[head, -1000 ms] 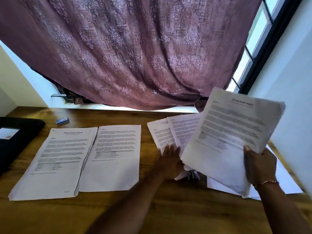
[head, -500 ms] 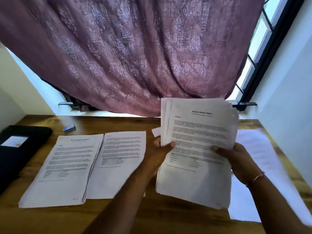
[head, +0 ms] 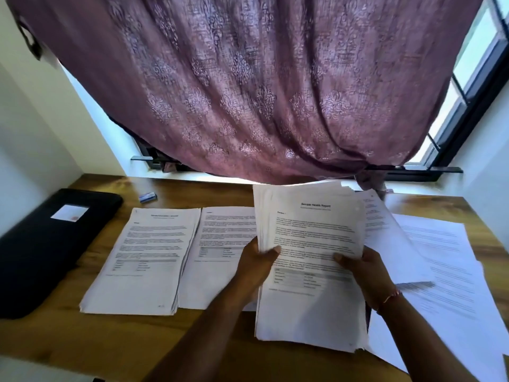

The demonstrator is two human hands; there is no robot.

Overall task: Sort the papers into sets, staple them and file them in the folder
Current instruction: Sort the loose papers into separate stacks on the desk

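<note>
I hold a thick stack of printed papers upright over the wooden table, its bottom edge near the tabletop. My left hand grips the stack's left edge with the thumb on the front page. My right hand grips the right edge the same way. Two sorted piles lie flat to the left: a thick one and a thinner one beside it. More loose sheets are spread on the right. A black folder lies at the far left.
A small blue staple box sits near the table's back edge. A maroon curtain hangs over the window behind the table. White walls close in on the left and right.
My left hand left the papers on the table and took the stack's left edge. The stack went from tilted in my right hand alone to upright in both hands, centred.
</note>
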